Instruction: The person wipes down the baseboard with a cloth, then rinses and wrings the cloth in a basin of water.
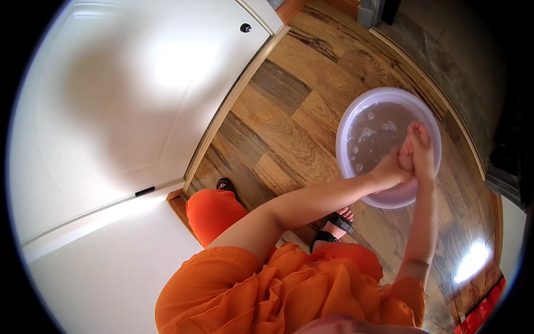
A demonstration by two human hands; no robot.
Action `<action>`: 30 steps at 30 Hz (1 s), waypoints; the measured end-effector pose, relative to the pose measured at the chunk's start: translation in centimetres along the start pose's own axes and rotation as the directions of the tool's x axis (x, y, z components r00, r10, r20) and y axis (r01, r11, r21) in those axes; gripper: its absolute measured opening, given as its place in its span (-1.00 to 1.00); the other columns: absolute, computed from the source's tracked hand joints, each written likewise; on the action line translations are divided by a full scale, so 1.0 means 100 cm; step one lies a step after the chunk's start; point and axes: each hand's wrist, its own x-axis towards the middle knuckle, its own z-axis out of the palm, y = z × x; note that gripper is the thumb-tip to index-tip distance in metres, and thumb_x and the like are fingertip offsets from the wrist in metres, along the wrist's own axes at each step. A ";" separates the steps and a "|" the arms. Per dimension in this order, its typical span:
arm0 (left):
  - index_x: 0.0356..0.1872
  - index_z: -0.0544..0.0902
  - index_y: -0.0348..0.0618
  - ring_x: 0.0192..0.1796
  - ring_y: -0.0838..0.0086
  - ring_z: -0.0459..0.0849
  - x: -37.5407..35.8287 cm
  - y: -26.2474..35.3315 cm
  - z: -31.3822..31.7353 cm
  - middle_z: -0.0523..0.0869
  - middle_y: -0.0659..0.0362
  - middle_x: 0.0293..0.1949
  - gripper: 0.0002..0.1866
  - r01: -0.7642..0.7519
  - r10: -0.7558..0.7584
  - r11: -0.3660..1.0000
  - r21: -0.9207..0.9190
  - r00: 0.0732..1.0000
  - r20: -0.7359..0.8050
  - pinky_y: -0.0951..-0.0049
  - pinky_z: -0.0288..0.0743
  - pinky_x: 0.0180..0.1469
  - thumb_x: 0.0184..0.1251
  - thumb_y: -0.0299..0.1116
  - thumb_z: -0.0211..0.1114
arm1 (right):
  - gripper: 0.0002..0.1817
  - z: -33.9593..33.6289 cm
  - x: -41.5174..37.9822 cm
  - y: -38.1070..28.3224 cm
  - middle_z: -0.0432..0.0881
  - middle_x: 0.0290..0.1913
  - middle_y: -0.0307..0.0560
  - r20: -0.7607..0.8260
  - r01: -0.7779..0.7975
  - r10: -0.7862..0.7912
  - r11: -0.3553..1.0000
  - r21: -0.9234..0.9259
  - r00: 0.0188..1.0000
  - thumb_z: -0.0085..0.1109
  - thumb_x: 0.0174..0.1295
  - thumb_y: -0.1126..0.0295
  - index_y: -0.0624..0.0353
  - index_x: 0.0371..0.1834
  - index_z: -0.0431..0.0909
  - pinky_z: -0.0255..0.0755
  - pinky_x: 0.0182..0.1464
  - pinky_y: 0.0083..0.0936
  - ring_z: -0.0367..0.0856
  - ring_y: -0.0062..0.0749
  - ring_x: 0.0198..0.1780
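A round, pale lilac basin (343, 146) stands on the floor, holding greyish water with patches of suds (368, 132). Both of my hands are over its right side, close together. My left hand (391, 170) comes in from the left, its fingers curled round the lower part of a small pinkish, wet-looking cloth (408, 156). Around the same bundle, higher up, my right hand (421, 149) is closed. Much of the cloth is hidden by the fingers.
Wood-patterned flooring (278, 133) surrounds the basin. My sandalled feet, one in a black sandal (338, 222), are below it. A white door (133, 111) fills the left, and a dark tiled threshold (445, 67) runs along the right. Something red (481, 309) lies at lower right.
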 end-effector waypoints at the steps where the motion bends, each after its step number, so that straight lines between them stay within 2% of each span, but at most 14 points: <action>1: 0.05 0.27 -0.34 -0.23 0.32 0.64 0.005 -0.012 -0.001 0.60 0.02 -0.24 -0.39 -0.069 0.075 0.990 0.120 0.996 -0.054 0.41 0.48 -0.22 0.00 -0.42 0.40 | -0.85 0.003 -0.001 0.001 0.29 -0.62 -0.30 -0.042 0.020 -0.023 0.997 -0.075 0.999 -0.03 0.40 0.36 0.19 -0.11 0.38 0.26 -0.53 -0.62 0.25 -0.64 -0.61; 8: -0.02 0.24 -0.32 -0.17 -0.16 0.63 0.008 -0.024 -0.002 0.62 -0.26 -0.26 -0.41 -0.189 0.278 0.884 0.428 0.948 -0.154 0.13 0.48 -0.15 0.00 -0.36 0.40 | -0.87 0.014 0.000 0.022 0.36 -0.62 -0.24 -0.222 0.122 -0.196 0.944 -0.308 0.955 -0.09 0.41 0.36 0.18 -0.12 0.38 0.25 -0.55 -0.60 0.31 -0.63 -0.62; 14: -0.03 0.22 -0.30 -0.24 -0.25 0.58 0.011 -0.026 -0.006 0.61 -0.27 -0.30 -0.47 -0.081 0.232 0.791 0.606 0.957 -0.174 -0.01 0.44 -0.23 0.09 -0.37 0.33 | -0.87 0.015 0.005 0.045 0.38 -0.61 -0.24 -0.320 0.163 -0.297 0.909 -0.384 0.900 -0.08 0.40 0.38 0.18 -0.10 0.38 0.28 -0.52 -0.57 0.34 -0.59 -0.60; 17: 0.01 0.22 -0.30 -0.19 -0.20 0.59 -0.023 0.009 0.004 0.60 -0.25 -0.25 -0.45 -0.245 0.385 0.788 0.565 0.912 -0.141 0.05 0.46 -0.18 0.07 -0.38 0.34 | -0.82 0.008 -0.016 0.003 0.45 -0.54 -0.23 -0.183 0.252 -0.231 0.962 0.106 0.956 -0.04 0.38 0.37 0.20 -0.06 0.39 0.37 -0.42 -0.57 0.40 -0.55 -0.51; 20: 0.02 0.26 -0.30 -0.10 -0.13 0.58 -0.038 0.031 0.008 0.58 -0.23 -0.19 -0.46 -0.513 0.686 0.658 0.551 0.711 -0.157 0.10 0.46 -0.12 0.06 -0.41 0.34 | -0.74 0.017 -0.043 -0.045 0.55 -0.37 -0.15 -0.129 0.118 -0.029 0.631 0.767 0.991 -0.02 0.36 0.32 0.24 -0.01 0.42 0.45 -0.22 -0.45 0.49 -0.42 -0.34; 21: 0.00 0.28 -0.30 -0.09 -0.12 0.58 -0.031 0.030 0.005 0.57 -0.22 -0.17 -0.48 -0.445 0.624 0.708 0.549 0.758 -0.190 0.11 0.45 -0.11 0.05 -0.43 0.35 | -0.72 0.001 -0.028 -0.020 0.56 -0.29 -0.13 -0.106 0.073 -0.032 0.911 0.406 0.994 -0.03 0.35 0.30 0.24 0.00 0.43 0.43 -0.13 -0.41 0.50 -0.39 -0.26; 22: -0.01 0.30 -0.30 -0.07 -0.10 0.57 -0.020 0.023 0.000 0.57 -0.21 -0.15 -0.49 -0.368 0.554 0.755 0.542 0.801 -0.228 0.11 0.45 -0.09 0.04 -0.44 0.35 | -0.70 -0.028 -0.003 0.035 0.56 -0.21 -0.11 -0.083 0.015 -0.019 0.999 -0.042 0.996 -0.03 0.35 0.28 0.24 0.01 0.45 0.41 -0.04 -0.37 0.51 -0.35 -0.18; 23: -0.03 0.32 -0.30 -0.06 -0.09 0.57 -0.009 0.014 -0.006 0.56 -0.21 -0.12 -0.51 -0.290 0.483 0.795 0.532 0.835 -0.266 0.11 0.44 -0.08 0.03 -0.46 0.35 | -0.68 -0.032 0.007 0.069 0.55 -0.12 -0.09 -0.062 0.099 -0.136 0.907 -0.409 0.989 -0.03 0.34 0.27 0.23 0.04 0.45 0.37 0.03 -0.34 0.49 -0.34 -0.08; 24: -0.08 0.36 -0.29 -0.06 -0.10 0.53 0.002 0.005 -0.014 0.50 -0.18 -0.07 -0.53 -0.277 0.450 0.831 0.482 0.845 -0.290 0.09 0.41 -0.05 -0.02 -0.48 0.37 | -0.65 -0.035 0.017 0.102 0.55 -0.03 -0.08 -0.039 0.148 -0.252 0.680 -0.718 0.967 -0.03 0.32 0.26 0.23 0.07 0.46 0.33 0.11 -0.31 0.48 -0.33 0.02; 25: -0.08 0.37 -0.29 -0.05 -0.09 0.51 0.008 0.013 -0.017 0.48 -0.17 -0.06 -0.53 -0.310 0.562 0.730 0.609 0.779 -0.277 0.10 0.39 -0.03 -0.04 -0.49 0.36 | -0.62 -0.035 0.015 0.117 0.52 0.07 -0.08 0.055 0.264 -0.472 0.391 -0.882 0.880 -0.03 0.31 0.25 0.21 0.11 0.46 0.28 0.18 -0.29 0.45 -0.34 0.13; 26: -0.09 0.37 -0.29 -0.04 -0.09 0.49 0.005 0.020 -0.020 0.46 -0.16 -0.05 -0.53 -0.307 0.650 0.623 0.720 0.716 -0.257 0.11 0.38 -0.02 -0.06 -0.51 0.36 | -0.57 -0.030 0.001 0.099 0.48 0.17 -0.10 -0.069 0.041 -0.088 0.863 -0.503 0.994 -0.05 0.37 0.14 0.10 0.23 0.41 0.22 0.22 -0.36 0.36 -0.37 0.26; 27: -0.09 0.38 -0.30 -0.03 -0.08 0.47 -0.003 0.019 -0.020 0.44 -0.16 -0.04 -0.53 -0.276 0.712 0.513 0.813 0.666 -0.223 0.11 0.36 0.00 -0.08 -0.53 0.35 | -0.54 -0.022 -0.015 0.089 0.49 0.16 -0.12 -0.068 -0.015 0.005 0.989 -0.150 0.998 -0.07 0.38 0.09 0.08 0.25 0.38 0.25 0.20 -0.37 0.39 -0.36 0.23; 29: -0.05 0.44 -0.30 0.00 -0.06 0.42 -0.002 0.023 -0.022 0.42 -0.14 -0.06 -0.50 -0.299 0.720 0.394 0.869 0.688 -0.090 0.14 0.34 0.03 -0.14 -0.56 0.32 | -0.48 -0.007 -0.032 0.065 0.51 0.13 -0.15 0.007 -0.108 0.125 0.827 0.552 0.992 -0.12 0.41 -0.02 0.04 0.31 0.33 0.29 0.16 -0.39 0.44 -0.34 0.17; 30: -0.03 0.46 -0.31 -0.01 -0.06 0.43 -0.003 0.025 -0.021 0.42 -0.14 -0.05 -0.49 -0.306 0.691 0.317 0.898 0.722 0.002 0.14 0.36 0.03 -0.15 -0.57 0.31 | -0.46 0.009 -0.036 0.052 0.52 0.05 -0.18 -0.125 -0.071 0.171 0.821 0.567 0.977 -0.11 0.41 -0.04 0.08 0.29 0.30 0.36 0.03 -0.50 0.50 -0.40 0.02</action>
